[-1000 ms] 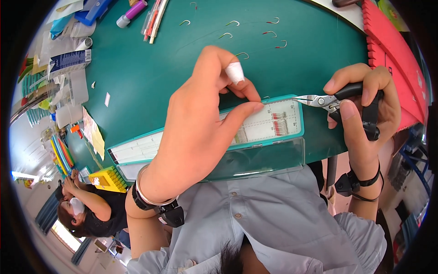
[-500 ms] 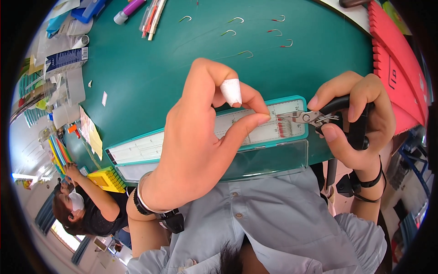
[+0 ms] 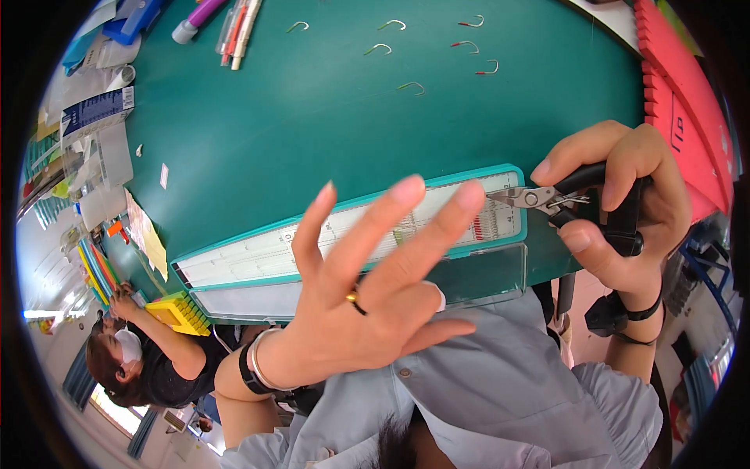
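My left hand [image 3: 367, 313] is spread open over a long teal-rimmed rig case [image 3: 234, 263], with nothing visible between its fingers. Its index fingertip comes near the tips of the pliers [image 3: 531, 198], which my right hand [image 3: 644, 176] grips by their black handles. The plier tips are above the right end of the case, over a row of red-bound fish hooks [image 3: 484, 225]. Green-bound hooks [image 3: 405, 228] in the case show between my left fingers. The case's clear lid [image 3: 500, 277] lies folded open toward me. My left hand hides the case's middle.
Loose green-bound hooks [image 3: 393, 25] and red-bound hooks [image 3: 487, 67] lie on the green tabletop [image 3: 234, 141]. Pens [image 3: 238, 35] and a purple marker [image 3: 195, 21] are at the back left; a red toothed board [image 3: 687, 109] stands right. A masked person [image 3: 168, 344] works at left.
My left hand has let go of its pinch near the plier tips; its fingers spread and the hand has turned over, moving nearer me. My right hand keeps hold of the pliers.
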Motion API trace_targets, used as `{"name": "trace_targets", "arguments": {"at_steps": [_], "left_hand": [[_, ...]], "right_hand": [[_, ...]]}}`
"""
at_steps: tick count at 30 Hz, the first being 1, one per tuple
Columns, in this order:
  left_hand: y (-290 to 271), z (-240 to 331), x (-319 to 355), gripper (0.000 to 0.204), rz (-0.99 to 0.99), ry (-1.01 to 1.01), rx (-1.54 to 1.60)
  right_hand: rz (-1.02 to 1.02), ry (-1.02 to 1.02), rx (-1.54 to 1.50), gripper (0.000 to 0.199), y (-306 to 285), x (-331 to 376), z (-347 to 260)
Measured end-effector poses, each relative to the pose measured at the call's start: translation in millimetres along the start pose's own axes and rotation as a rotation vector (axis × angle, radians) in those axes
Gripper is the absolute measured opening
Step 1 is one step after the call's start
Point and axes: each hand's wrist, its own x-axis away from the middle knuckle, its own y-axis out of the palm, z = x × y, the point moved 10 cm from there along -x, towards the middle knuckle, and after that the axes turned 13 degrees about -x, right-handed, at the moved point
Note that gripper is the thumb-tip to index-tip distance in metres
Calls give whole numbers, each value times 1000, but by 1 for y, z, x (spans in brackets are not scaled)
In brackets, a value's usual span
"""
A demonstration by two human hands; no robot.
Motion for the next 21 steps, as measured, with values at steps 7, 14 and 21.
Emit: {"name": "trace_targets", "arguments": {"at_steps": [7, 14, 21], "left_hand": [[36, -1, 20, 65, -59, 48, -131], [41, -3, 16, 69, -95, 72, -106], [44, -4, 13, 69, -154, 47, -107]], "right_hand": [[-135, -13, 99, 35, 6, -3, 1], [-94, -23, 153, 30, 5, 1, -1], [-71, -20, 174, 27, 6, 4, -2]]}}
